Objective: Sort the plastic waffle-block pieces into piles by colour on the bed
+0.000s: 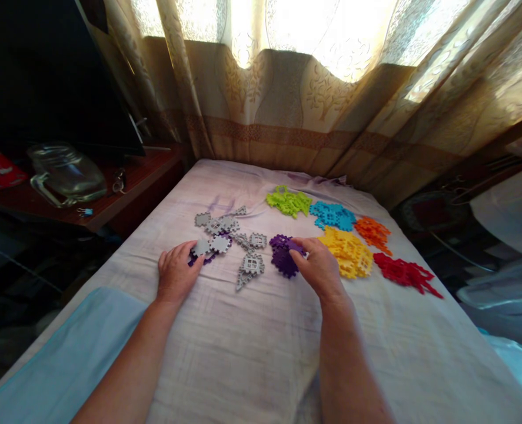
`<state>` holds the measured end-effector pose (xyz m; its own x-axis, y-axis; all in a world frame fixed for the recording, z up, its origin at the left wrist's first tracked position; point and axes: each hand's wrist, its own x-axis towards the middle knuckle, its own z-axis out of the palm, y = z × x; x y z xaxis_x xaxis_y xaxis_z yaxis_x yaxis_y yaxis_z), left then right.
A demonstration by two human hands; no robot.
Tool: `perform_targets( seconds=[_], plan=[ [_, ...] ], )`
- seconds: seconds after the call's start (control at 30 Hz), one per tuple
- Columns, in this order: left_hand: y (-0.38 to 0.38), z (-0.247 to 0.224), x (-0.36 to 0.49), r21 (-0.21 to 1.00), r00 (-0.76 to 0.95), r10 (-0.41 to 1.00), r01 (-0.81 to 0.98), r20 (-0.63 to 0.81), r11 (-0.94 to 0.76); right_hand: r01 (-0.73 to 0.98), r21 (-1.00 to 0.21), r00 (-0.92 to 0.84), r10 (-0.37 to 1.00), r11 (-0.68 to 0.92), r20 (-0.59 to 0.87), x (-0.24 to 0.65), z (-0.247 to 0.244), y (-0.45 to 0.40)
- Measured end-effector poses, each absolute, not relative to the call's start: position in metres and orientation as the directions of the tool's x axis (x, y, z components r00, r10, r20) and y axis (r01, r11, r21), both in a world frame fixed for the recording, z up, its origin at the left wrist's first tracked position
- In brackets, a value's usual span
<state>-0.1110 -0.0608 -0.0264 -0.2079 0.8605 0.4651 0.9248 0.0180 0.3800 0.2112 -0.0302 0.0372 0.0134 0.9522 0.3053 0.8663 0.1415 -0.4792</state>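
Observation:
On the cloth-covered surface, my left hand (179,272) curls its thumb and fingers around a flat grey toothed building piece (202,247), with purple ones partly showing under it. More grey pieces (252,264), some square with window grids and some triangular, lie loosely between my hands. My right hand (318,266) pinches at the right edge of a small pile of purple toothed pieces (282,257); its fingertips partly cover the piece they grip. Just beyond that hand sits a heap of yellow pieces (348,253).
Lime green pieces (288,201), blue pieces (332,215), orange pieces (372,233) and red pieces (405,272) form separate piles at the back and right. A glass jug (69,175) stands on a brown side table (132,182). A curtain (282,129) hangs behind.

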Motion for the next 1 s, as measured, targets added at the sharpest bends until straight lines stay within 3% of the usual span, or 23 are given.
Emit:
perform_targets(
  seconds=[0.27, 0.37, 0.53, 0.63, 1.0],
  plan=[
    [-0.052, -0.024, -0.119, 0.505, -0.363, 0.746, 0.862, 0.558, 0.042, 0.814, -0.557, 0.062, 0.928, 0.167, 0.368, 0.208, 0.042, -0.029],
    [-0.055, -0.018, -0.114, 0.460, -0.352, 0.734, 0.886, 0.581, 0.061, 0.800, -0.569, 0.039, 0.930, 0.191, 0.366, 0.206, 0.043, -0.029],
    [-0.070, -0.012, -0.097, 0.299, -0.125, 0.814, 0.952, 0.567, -0.063, 0.790, -0.578, 0.032, 0.927, 0.206, 0.374, 0.205, 0.044, -0.029],
    [-0.076, -0.012, -0.092, 0.247, -0.081, 0.847, 0.967, 0.526, -0.061, 0.779, -0.590, 0.036, 0.926, 0.209, 0.375, 0.207, 0.044, -0.029],
    [-0.080, -0.018, -0.094, 0.275, -0.035, 0.879, 0.955, 0.475, -0.111, 0.752, -0.639, 0.153, 0.900, 0.162, 0.408, 0.232, 0.046, -0.028]
  ],
)
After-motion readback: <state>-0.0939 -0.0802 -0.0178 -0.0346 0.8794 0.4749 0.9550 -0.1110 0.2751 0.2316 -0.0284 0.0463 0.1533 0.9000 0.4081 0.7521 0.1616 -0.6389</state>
